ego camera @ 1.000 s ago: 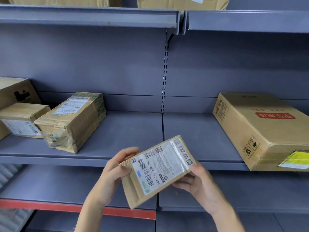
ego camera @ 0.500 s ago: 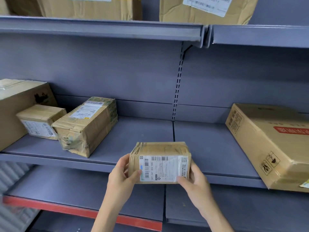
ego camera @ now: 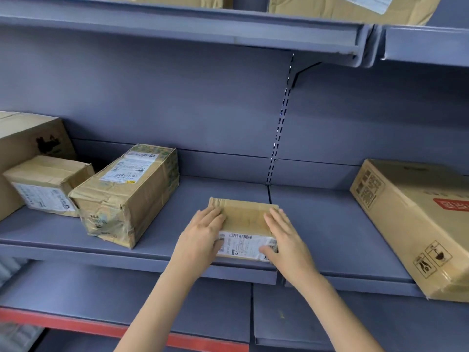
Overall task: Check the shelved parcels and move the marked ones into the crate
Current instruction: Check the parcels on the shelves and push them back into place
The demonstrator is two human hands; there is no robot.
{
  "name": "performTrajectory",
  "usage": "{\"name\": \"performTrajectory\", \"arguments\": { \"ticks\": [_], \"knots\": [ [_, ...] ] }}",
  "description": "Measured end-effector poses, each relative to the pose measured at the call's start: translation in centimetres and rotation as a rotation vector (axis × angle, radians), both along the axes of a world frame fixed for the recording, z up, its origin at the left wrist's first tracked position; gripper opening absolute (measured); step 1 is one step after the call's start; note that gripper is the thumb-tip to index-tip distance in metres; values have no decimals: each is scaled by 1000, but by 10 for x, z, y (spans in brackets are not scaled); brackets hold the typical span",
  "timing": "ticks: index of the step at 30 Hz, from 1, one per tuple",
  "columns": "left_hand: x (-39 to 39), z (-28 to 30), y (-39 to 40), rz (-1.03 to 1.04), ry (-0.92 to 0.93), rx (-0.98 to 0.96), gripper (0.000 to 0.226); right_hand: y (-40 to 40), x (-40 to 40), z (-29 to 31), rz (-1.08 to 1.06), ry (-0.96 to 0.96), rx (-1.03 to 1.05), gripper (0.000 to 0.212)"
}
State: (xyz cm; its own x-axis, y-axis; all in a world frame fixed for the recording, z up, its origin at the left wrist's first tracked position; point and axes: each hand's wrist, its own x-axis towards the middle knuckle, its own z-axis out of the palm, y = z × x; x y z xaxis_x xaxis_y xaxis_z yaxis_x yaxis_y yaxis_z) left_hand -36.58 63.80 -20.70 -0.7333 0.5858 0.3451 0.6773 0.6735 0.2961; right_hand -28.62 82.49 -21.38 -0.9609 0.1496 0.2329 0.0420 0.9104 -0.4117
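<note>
A small brown taped parcel (ego camera: pixel 243 217) with a white barcode label on its front face sits on the middle grey shelf (ego camera: pixel 330 224), at the front edge near the joint between two shelf boards. My left hand (ego camera: pixel 203 237) lies over its left end and my right hand (ego camera: pixel 284 237) over its right end. On both, the fingers are flat on the top and the thumb is against the labelled front. No crate is in view.
Left on the same shelf stand a crumpled taped box (ego camera: pixel 127 196), a smaller labelled box (ego camera: pixel 45 186) and a large carton (ego camera: pixel 22 143). A big flat carton (ego camera: pixel 411 219) overhangs the edge at right. More boxes (ego camera: pixel 350 8) sit on the shelf above. A lower shelf (ego camera: pixel 101 295) lies beneath.
The parcel went from tilted in the air with its label facing me, to level, to resting on the middle shelf. My hands shifted from its sides to its top.
</note>
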Motion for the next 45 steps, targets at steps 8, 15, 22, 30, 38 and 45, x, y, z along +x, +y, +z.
{"name": "performTrajectory", "arguments": {
  "ticks": [8, 15, 22, 30, 38, 45],
  "knots": [
    [-53, -3, 19, 13, 123, -64, 52, 10, -62, 6, -31, -60, 112, 72],
    [-87, 1, 31, 26, 87, -112, 53, 17, -94, 8, -41, -75, 100, 72],
    [-84, 14, 35, 56, 69, -231, 54, 20, -91, 12, -39, -64, 53, 78],
    [-38, 28, 58, 2, 156, -112, 63, 31, -6, -4, -116, 138, -158, 86],
    [63, 23, 126, -201, 43, 27, 65, 83, 103, 8, -333, 241, -284, 73],
    [171, 6, 161, -301, -100, 176, 50, 109, 200, -4, -417, 302, -383, 61]
  ]
}}
